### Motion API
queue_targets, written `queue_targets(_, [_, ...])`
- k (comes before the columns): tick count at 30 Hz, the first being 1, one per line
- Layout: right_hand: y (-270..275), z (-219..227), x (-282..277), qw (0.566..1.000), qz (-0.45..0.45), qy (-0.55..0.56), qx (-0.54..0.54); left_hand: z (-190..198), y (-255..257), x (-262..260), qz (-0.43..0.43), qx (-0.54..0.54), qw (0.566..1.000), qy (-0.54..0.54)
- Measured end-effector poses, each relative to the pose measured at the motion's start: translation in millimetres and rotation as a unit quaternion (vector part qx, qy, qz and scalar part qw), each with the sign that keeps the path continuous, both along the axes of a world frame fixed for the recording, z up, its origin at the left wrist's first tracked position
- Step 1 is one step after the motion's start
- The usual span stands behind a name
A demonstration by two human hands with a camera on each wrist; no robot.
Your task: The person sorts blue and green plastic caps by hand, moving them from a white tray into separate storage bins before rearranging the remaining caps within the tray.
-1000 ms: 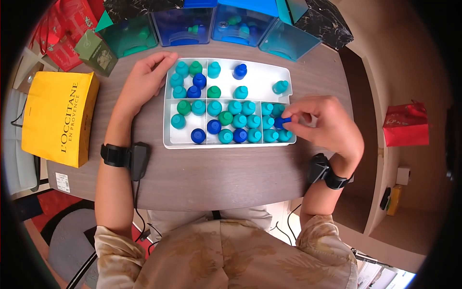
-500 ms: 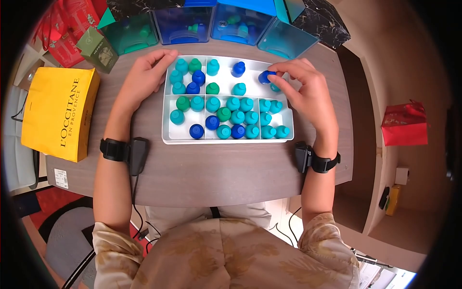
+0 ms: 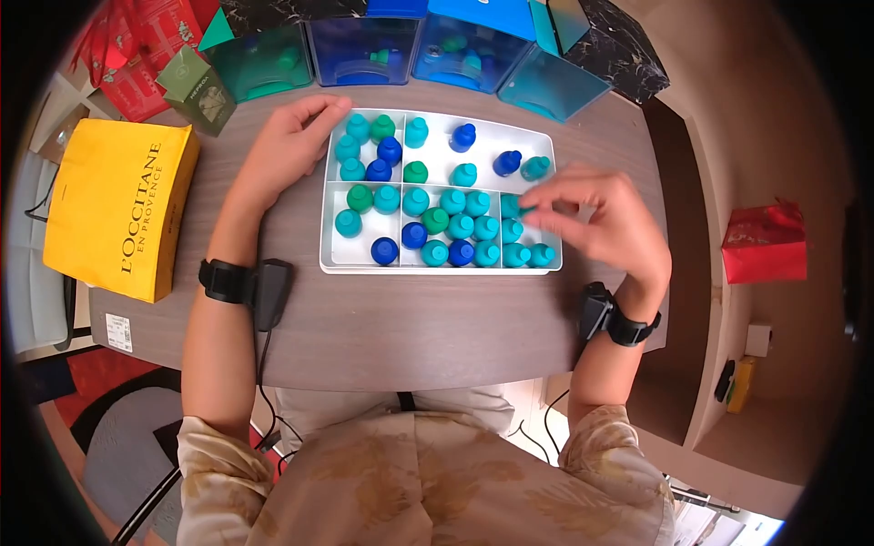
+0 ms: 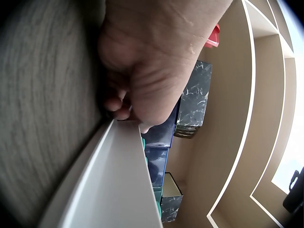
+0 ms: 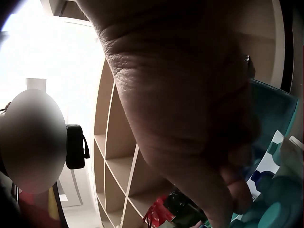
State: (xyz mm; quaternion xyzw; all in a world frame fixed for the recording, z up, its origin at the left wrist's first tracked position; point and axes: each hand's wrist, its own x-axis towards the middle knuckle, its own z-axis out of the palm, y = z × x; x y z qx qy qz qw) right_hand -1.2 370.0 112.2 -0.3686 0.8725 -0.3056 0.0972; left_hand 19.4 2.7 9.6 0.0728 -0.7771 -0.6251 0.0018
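Note:
A white divided tray [image 3: 364, 263] holds several small teal, green and blue bottles. My left hand [image 3: 289, 146] grips the tray's far left corner, with the thumb on the rim in the left wrist view. Over the lower right compartment, my right hand [image 3: 601, 218] pinches a teal bottle [image 3: 512, 206] between thumb and fingers, which partly hide it. A blue bottle [image 3: 507, 164] stands in the upper right compartment beside another teal bottle [image 3: 535, 168]. Further left there is a second blue bottle [image 3: 463, 137].
Behind the tray stand a green bin [image 3: 264, 68], a dark blue bin [image 3: 362, 55], a blue bin [image 3: 469, 56] and a teal bin [image 3: 551, 86]. A yellow bag [image 3: 118, 209] and a green box [image 3: 198, 91] are on the left. A red bag [image 3: 765, 241] sits at the right.
My right hand carried a blue bottle from the lower right compartment to the upper right one, released it there, then came back to a teal bottle. The left hand stays at the tray's corner.

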Motion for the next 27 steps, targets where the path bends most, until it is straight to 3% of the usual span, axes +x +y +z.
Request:
queue_targets(2, [-3,0,4,0.998,0.022,-0.046,0.024,1,2,0,0.007,0.003,1.0,-0.002])
queue_targets(9, [-8,0,9,0.997,0.019,-0.023,0.072,-1,0,0,0.004,0.002,1.0,-0.005])
queue_targets(12, [-1,18,12,0.996,-0.022,-0.057,0.059,-3,0,-1,0.007,0.002,1.0,0.0])
queue_targets(15, [4,15,6,0.994,-0.051,0.065,-0.066,-4,-1,-2,0.003,0.005,1.0,0.003])
queue_targets(19, [-8,15,-15,0.978,-0.114,0.165,-0.063,-2,-2,-2,-0.001,0.018,1.0,0.002])
queue_targets(22, [-10,8,-33,0.971,-0.14,0.192,-0.027,-2,-1,-3,-0.007,0.022,1.0,0.001])
queue_targets(27, [-14,-8,-43,0.976,-0.158,0.144,0.029,-4,-1,-2,0.006,0.0,1.0,0.01])
